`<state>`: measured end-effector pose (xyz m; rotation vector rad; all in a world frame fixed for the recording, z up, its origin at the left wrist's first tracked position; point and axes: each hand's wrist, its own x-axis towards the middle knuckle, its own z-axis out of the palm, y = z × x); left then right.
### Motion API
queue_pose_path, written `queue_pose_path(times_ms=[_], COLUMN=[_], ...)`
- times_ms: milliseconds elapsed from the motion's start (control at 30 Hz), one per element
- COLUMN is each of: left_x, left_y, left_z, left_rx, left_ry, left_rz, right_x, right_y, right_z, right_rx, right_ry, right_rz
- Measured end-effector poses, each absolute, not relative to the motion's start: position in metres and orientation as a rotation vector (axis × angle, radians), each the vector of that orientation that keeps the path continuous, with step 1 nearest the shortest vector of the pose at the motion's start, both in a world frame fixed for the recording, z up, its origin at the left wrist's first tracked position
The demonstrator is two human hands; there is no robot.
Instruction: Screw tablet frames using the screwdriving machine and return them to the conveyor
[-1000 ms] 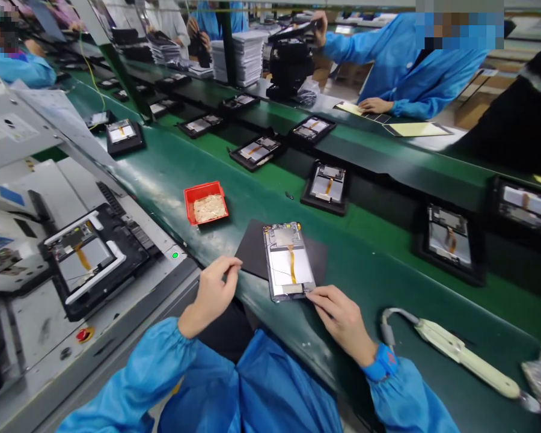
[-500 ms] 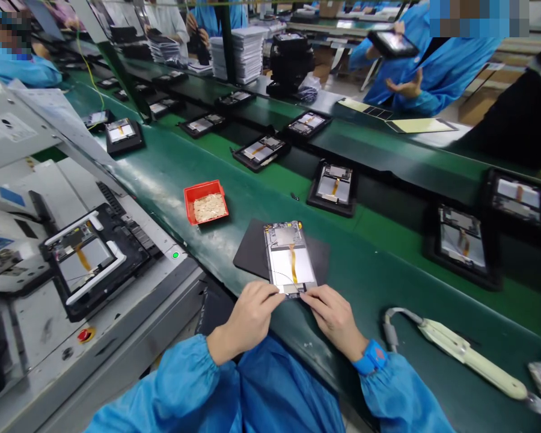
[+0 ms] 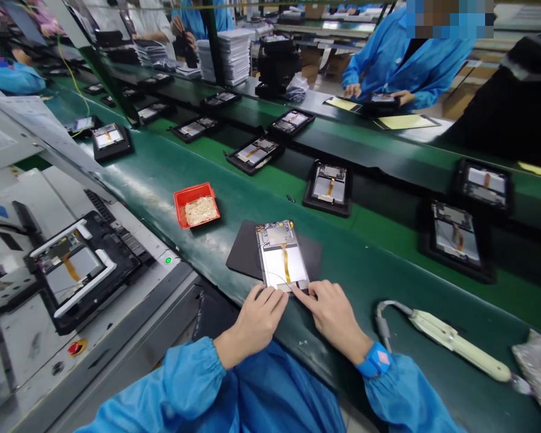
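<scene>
An opened tablet lies face down, tilted across a black pad, with its circuit board, white battery and orange ribbon cable exposed. A thin dark wire runs over its near end. My left hand is closed at the near left edge of the tablet, fingertips pressed together on its end strip. My right hand grips the near right corner, its index finger stretched onto the strip and its other fingers curled. Both thumbs are mostly hidden.
A red tray of small pale pieces stands left of the pad. A pale electric screwdriver lies at right. A machine holding another tablet is at left. Several opened tablets sit on the green conveyor. A co-worker works opposite.
My right index finger has moved left along the tablet's end strip, and my left fingers have drawn closer together. The co-worker opposite has lowered a tablet to the bench. The view has shifted slightly.
</scene>
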<state>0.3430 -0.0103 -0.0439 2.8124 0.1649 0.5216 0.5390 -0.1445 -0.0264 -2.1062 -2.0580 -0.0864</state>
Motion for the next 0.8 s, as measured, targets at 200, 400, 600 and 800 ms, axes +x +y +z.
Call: queue_pose_path(times_ms=[200, 400, 600, 800], left_x=[0.327, 0.352, 0.368, 0.295], left_y=[-0.001, 0.001, 0.001, 0.016], left_z=[-0.040, -0.042, -0.029, 0.003], left_rx=[1.843, 1.019, 0.963, 0.980], left_ry=[0.745, 0.812, 0.615, 0.631], left_rz=[0.461, 0.306, 0.469, 0.643], right_x=[0.554, 0.552, 0.552, 0.489], right_y=[-0.146, -0.138, -0.130, -0.087], right_z=[-0.026, -0.034, -0.007, 0.017], right_rx=[-2.236, -2.262, -2.108, -2.016], right_ry=[-1.806, -1.594, -1.165, -1.161], right_rz=[-0.036, 0.132, 0.422, 0.658])
